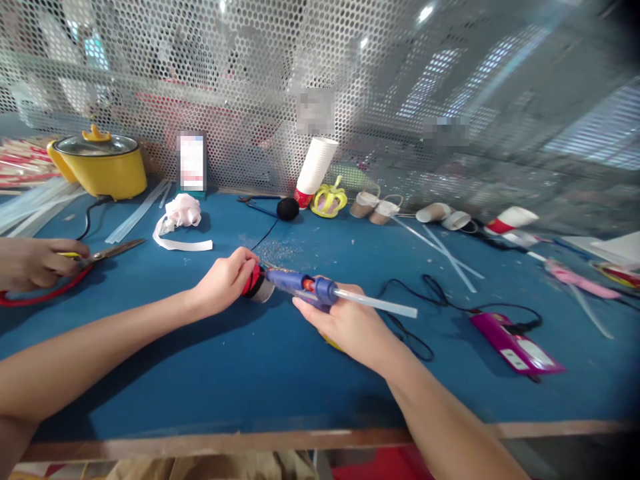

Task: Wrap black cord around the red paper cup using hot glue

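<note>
My left hand (227,280) is closed round a small red paper cup (261,288) with a black band, tilted over the blue tabletop. In my right hand (350,327) is a blue hot glue gun (295,283), its nozzle end close to the cup. Whether the nozzle touches the cup I cannot tell. A clear glue stick (380,303) juts out of the back of the gun. A black yarn ball (288,209) lies beyond the cup, and a dark strand runs from near it toward my left hand.
At the left edge another person's hand (43,265) holds red-handled scissors (107,253). A yellow electric pot (103,167), crumpled white ribbon (183,212), stacked paper cups (315,170) and small handled cups (365,203) line the back. On the right lie a purple power strip (517,343) and black cable.
</note>
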The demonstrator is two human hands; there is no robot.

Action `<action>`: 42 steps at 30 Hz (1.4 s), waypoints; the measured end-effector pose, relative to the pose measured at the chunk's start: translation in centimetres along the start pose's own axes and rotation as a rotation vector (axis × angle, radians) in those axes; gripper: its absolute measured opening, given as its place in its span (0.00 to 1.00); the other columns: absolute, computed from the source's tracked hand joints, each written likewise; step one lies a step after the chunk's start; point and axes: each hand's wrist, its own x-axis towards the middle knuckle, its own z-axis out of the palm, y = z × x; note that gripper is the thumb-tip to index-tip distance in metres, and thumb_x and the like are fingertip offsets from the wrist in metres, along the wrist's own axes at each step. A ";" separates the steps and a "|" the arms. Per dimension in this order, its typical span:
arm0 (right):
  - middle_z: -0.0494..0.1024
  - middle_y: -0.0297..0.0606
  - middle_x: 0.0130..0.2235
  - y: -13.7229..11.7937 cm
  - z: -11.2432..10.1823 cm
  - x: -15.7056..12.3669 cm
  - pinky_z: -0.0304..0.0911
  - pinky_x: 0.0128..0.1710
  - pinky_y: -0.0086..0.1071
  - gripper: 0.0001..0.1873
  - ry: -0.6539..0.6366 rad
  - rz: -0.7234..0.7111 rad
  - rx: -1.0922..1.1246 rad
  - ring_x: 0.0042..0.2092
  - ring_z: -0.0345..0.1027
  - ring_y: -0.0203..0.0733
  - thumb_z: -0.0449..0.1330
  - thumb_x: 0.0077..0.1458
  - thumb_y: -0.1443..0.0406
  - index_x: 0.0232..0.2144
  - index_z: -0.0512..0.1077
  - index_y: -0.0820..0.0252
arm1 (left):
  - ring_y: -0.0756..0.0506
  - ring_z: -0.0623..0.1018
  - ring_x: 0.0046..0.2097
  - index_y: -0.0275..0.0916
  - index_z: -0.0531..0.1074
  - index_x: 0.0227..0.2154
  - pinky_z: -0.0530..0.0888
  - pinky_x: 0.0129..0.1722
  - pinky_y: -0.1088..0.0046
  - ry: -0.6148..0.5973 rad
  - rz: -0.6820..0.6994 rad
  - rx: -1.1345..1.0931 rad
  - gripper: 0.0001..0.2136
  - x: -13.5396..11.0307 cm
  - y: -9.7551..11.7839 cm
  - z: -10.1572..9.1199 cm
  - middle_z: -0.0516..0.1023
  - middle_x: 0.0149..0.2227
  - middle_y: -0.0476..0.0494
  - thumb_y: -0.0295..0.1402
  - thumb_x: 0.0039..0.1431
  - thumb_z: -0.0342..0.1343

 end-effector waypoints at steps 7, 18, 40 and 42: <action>0.74 0.37 0.25 0.6 0.3 0.9 0.58 0.29 0.30 0.12 0.022 -0.005 -0.027 0.27 0.68 0.40 0.52 0.53 0.59 0.30 0.71 0.60 | 0.49 0.71 0.27 0.36 0.64 0.37 0.67 0.28 0.74 0.005 0.029 0.028 0.12 0.0 -0.2 0.0 0.72 0.26 0.46 0.34 0.60 0.38; 0.73 0.33 0.25 -1.3 -0.3 -0.3 0.57 0.26 0.27 0.07 -0.052 0.011 0.069 0.25 0.64 0.35 0.53 0.52 0.63 0.25 0.66 0.59 | 0.48 0.72 0.28 0.36 0.65 0.37 0.67 0.30 0.74 0.020 -0.020 0.015 0.13 0.1 -0.1 0.0 0.73 0.27 0.45 0.35 0.59 0.38; 0.64 0.28 0.11 0.4 0.2 1.2 0.58 0.20 0.27 0.14 -0.101 0.204 0.327 0.15 0.59 0.33 0.53 0.52 0.58 0.19 0.64 0.59 | 0.49 0.72 0.28 0.36 0.64 0.40 0.67 0.28 0.75 0.012 0.063 0.012 0.13 -0.3 -0.6 0.2 0.73 0.27 0.47 0.35 0.60 0.38; 0.63 0.27 0.11 0.7 -0.2 1.6 0.57 0.18 0.27 0.13 -0.114 0.260 0.472 0.14 0.57 0.31 0.54 0.51 0.59 0.21 0.64 0.60 | 0.49 0.72 0.29 0.36 0.64 0.40 0.67 0.28 0.75 0.006 0.056 -0.004 0.13 -0.2 -0.7 0.2 0.73 0.28 0.46 0.35 0.60 0.38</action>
